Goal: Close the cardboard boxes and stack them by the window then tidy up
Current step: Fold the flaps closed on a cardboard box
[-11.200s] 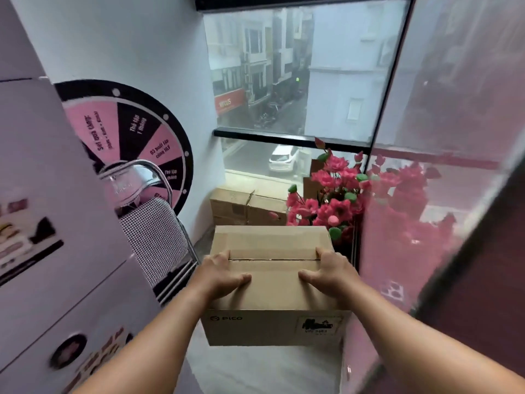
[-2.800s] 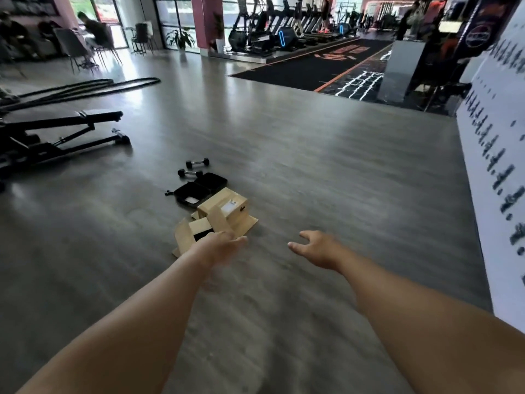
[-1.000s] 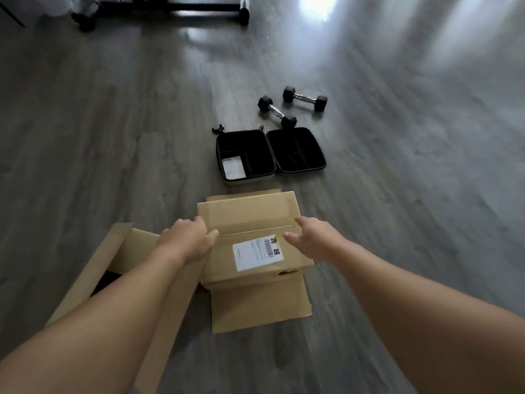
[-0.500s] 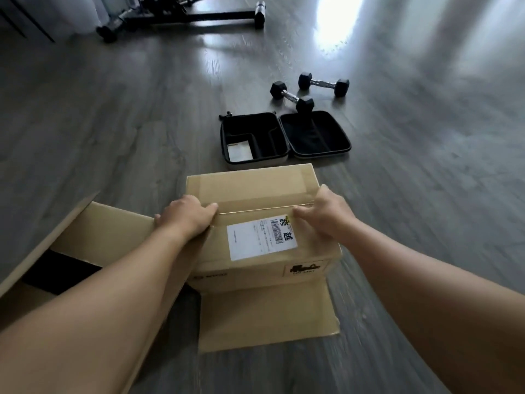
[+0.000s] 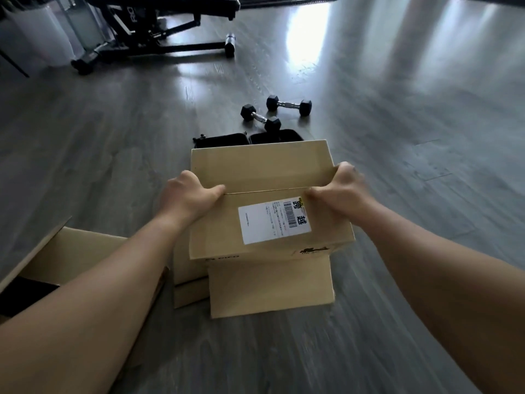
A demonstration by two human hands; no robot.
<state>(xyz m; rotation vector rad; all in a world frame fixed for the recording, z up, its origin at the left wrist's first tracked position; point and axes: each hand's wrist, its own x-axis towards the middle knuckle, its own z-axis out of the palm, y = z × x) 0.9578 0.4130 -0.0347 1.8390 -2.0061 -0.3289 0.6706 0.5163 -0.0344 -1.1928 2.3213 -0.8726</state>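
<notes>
Left hand (image 5: pixel 187 199) and right hand (image 5: pixel 338 194) grip a closed cardboard box (image 5: pixel 264 172); dumbbells (image 5: pixel 288 105) at twelve o'clock.

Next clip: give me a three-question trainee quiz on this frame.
1. True or false: the labelled box has its top flaps closed.
2. Which hand is nearer the white shipping label: A left hand, B right hand?
3. How many dumbbells lie on the floor?

Key: 1 true; 2 B; 3 two.
</notes>
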